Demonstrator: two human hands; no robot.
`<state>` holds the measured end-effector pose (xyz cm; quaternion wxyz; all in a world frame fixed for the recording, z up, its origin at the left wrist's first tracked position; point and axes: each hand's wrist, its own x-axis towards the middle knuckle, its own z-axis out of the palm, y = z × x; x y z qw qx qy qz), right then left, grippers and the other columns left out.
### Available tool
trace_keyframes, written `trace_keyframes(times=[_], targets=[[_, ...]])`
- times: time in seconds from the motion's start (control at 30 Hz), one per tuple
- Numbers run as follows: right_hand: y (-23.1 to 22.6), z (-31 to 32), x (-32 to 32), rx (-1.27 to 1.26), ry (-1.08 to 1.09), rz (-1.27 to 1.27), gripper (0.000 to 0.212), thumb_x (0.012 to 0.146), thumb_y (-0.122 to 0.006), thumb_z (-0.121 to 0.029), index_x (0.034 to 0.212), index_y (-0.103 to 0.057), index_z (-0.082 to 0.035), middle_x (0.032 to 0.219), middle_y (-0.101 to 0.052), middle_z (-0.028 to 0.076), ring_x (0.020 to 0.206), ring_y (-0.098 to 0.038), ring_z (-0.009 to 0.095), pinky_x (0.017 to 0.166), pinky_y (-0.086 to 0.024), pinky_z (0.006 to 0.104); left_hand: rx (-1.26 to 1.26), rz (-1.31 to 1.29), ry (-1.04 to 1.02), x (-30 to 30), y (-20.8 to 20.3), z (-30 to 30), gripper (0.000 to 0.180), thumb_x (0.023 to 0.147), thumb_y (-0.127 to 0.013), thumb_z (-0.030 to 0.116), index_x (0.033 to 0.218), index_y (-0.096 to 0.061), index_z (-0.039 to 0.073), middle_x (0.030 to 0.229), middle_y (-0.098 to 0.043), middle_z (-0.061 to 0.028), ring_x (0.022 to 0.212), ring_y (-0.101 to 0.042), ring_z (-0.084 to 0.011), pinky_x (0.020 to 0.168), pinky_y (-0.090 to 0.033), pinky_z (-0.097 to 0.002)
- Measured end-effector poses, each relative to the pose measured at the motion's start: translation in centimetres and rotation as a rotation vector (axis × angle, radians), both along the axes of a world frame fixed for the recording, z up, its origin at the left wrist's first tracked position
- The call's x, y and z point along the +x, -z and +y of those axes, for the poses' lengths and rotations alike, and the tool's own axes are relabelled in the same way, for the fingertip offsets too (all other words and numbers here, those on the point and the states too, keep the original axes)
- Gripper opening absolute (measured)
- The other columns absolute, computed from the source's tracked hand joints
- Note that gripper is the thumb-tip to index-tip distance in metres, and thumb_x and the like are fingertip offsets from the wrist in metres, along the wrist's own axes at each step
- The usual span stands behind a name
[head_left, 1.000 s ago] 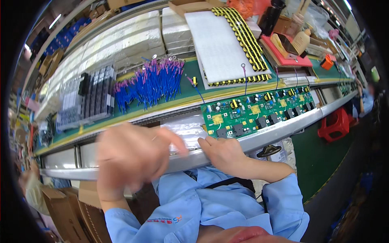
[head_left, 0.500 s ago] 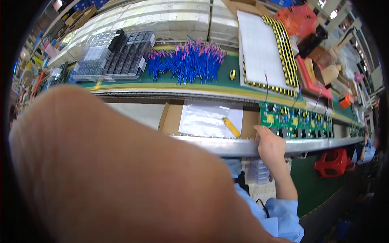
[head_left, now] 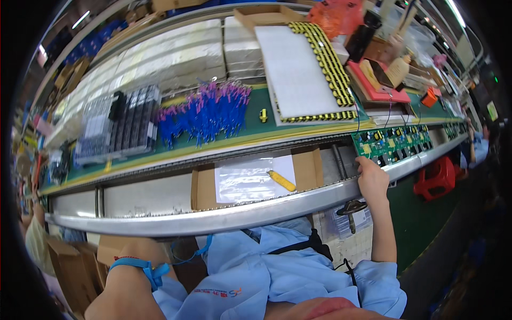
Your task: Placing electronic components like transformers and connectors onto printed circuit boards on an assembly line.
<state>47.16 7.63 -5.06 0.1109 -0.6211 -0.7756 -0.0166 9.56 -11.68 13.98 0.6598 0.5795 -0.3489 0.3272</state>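
Observation:
At the right, my right hand (head_left: 374,180) grips the near left end of a long green circuit board (head_left: 394,146) with its fingers. The board lies along the rail track and carries yellow and black parts; thin wires rise from it. My left hand (head_left: 143,248) is low at the left, below the metal rail, with a blue wrist strap (head_left: 140,265) on that arm. Its fingers are hidden. Between the rails, left of the board, a shallow cardboard box (head_left: 202,186) holds a clear plastic bag (head_left: 242,181), white paper and a yellow utility knife (head_left: 281,181).
The silver rail (head_left: 224,218) crosses in front of me. Behind it lie a compartment case (head_left: 122,128), a bundle of blue wires (head_left: 205,114) and a white foam sheet (head_left: 298,74) edged with yellow-black parts. A red stool (head_left: 436,178) stands right. Another person's arm (head_left: 37,218) shows far left.
My left arm, which blocked much of the view, has dropped to the lower left. The circuit board and my right hand have moved right, away from the cardboard box. The view has shifted too.

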Motion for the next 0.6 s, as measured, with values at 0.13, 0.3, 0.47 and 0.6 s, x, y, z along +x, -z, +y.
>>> trace_keyframes(times=[0.13, 0.3, 0.47, 0.6], targets=[[0.8, 2.4, 4.5, 0.039, 0.145, -0.022, 0.028, 0.08, -0.053, -0.001, 0.103, -0.066, -0.009, 0.087, -0.069, 0.013, 0.083, -0.067, 0.034, 0.07, -0.051, 0.0456, -0.008, 0.309, -0.226, -1.9, 2.1, 3.6, 0.053, 0.105, -0.045, 0.032, 0.064, -0.058, 0.0, 0.062, -0.054, -0.0114, 0.054, -0.058, -0.026, 0.085, -0.054, -0.0499], [-1.6, 6.3, 2.3, 0.27, -0.09, 0.16, 0.03, 0.085, -0.057, -0.004, 0.114, -0.062, -0.011, 0.103, -0.068, 0.009, 0.091, -0.066, 0.033, 0.073, -0.052, 0.0429, 0.067, 0.732, -0.761, -4.0, 7.2, 7.5, 0.036, 0.09, -0.07, 0.036, 0.077, -0.065, 0.002, 0.073, -0.061, -0.0095, 0.07, -0.059, -0.0241, 0.079, -0.049, -0.0379], [-3.6, 10.7, -3.7, 0.449, -0.279, 0.31, 0.043, 0.085, -0.058, 0.0, 0.126, -0.059, -0.011, 0.124, -0.06, 0.008, 0.103, -0.062, 0.033, 0.083, -0.053, 0.0405, -0.179, 1.164, -0.944, -2.8, 12.9, 12.7, 0.026, 0.091, -0.07, 0.026, 0.089, -0.067, 0.0, 0.086, -0.068, -0.0055, 0.085, -0.06, -0.0128, 0.08, -0.048, -0.0285], [-1.0, 14.4, -3.3, 0.523, -0.433, 0.28, 0.042, 0.082, -0.06, 0.004, 0.122, -0.061, -0.008, 0.123, -0.06, 0.01, 0.103, -0.061, 0.034, 0.087, -0.051, 0.0395, -0.269, 1.195, -1.028, -2.7, 15.6, 12.9, 0.025, 0.092, -0.068, 0.025, 0.093, -0.068, 0.001, 0.087, -0.068, -0.0048, 0.086, -0.06, -0.0131, 0.083, -0.048, -0.029]])
